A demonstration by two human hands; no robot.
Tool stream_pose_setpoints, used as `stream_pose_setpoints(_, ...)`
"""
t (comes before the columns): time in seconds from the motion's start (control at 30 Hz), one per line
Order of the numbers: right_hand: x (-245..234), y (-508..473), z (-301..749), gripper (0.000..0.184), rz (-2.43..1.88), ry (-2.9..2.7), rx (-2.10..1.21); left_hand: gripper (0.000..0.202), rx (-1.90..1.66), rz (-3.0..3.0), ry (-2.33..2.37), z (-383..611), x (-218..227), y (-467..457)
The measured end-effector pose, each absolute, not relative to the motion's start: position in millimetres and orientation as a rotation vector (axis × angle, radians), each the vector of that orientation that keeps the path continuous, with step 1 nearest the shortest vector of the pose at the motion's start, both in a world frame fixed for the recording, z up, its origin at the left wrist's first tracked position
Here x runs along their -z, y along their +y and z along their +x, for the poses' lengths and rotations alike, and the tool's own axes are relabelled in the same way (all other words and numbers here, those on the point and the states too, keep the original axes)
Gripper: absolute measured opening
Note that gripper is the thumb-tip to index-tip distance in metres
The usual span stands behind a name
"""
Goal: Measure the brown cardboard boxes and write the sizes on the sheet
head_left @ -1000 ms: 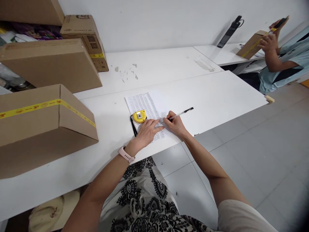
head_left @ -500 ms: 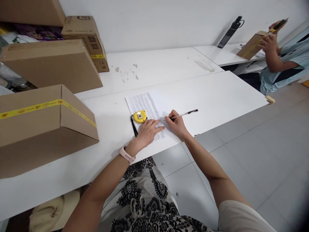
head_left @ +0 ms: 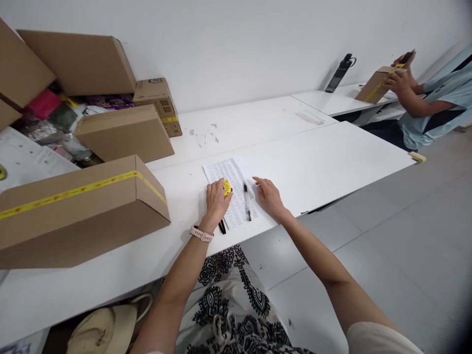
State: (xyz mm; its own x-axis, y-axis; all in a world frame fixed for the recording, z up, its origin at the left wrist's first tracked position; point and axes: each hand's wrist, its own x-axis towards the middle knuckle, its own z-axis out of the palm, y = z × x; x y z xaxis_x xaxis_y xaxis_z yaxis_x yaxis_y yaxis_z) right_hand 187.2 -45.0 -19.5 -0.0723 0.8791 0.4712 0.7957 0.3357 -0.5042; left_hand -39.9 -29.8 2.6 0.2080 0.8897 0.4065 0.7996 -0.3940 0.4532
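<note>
My left hand (head_left: 217,200) is closed around a yellow tape measure (head_left: 227,188) on the left part of a printed sheet (head_left: 233,216). The black wrist strap (head_left: 221,226) of the tape measure trails out below the hand. A clear pen with a black cap and grip (head_left: 247,201) lies on the sheet, between my two hands. Just right of the pen, my right hand (head_left: 269,197) rests at the paper's edge, fingers stretched out and holding nothing. Part of the tape measure is hidden under my left fingers.
A long carton with yellow tape (head_left: 84,216) stands left on the white table (head_left: 313,162), with more cartons (head_left: 125,132) behind it. At the far right a person's hands (head_left: 398,81) hold a tape dispenser against a box (head_left: 374,86), near a dark bottle (head_left: 339,73).
My right hand has let go of the pen, which now lies on the sheet. My left hand has moved from the paper onto the tape measure and gripped it. The view has shifted left.
</note>
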Motion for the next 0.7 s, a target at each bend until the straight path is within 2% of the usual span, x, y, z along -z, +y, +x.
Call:
stream_pose_setpoints(0.17, -7, -67, 171, 0.029, -1.394, -1.558, -0.256, 0.071, -1.26, 1.995, 1.377, -60, -34, -66)
stream_pose_setpoints(0.3, -52, -98, 122, 0.036, -1.203, -1.576, -0.871, 0.078, -1.367, 1.87, 1.137, -89, -62, -120)
stream_pose_setpoints(0.37, -72, -108, 93, 0.04, -1.043, -1.632, -1.122, 0.08, -1.36, 1.84, 1.138, -108, -70, -144)
stream_pose_setpoints(0.47, -87, -114, 50, 0.036, -0.907, -1.657, -1.336, 0.081, -1.318, 1.759, 1.221, -143, -76, -173)
stream_pose_setpoints(0.7, -80, -136, -39, 0.035, -0.708, -1.676, -1.621, 0.075, -1.195, 1.657, 1.452, -237, -80, -232)
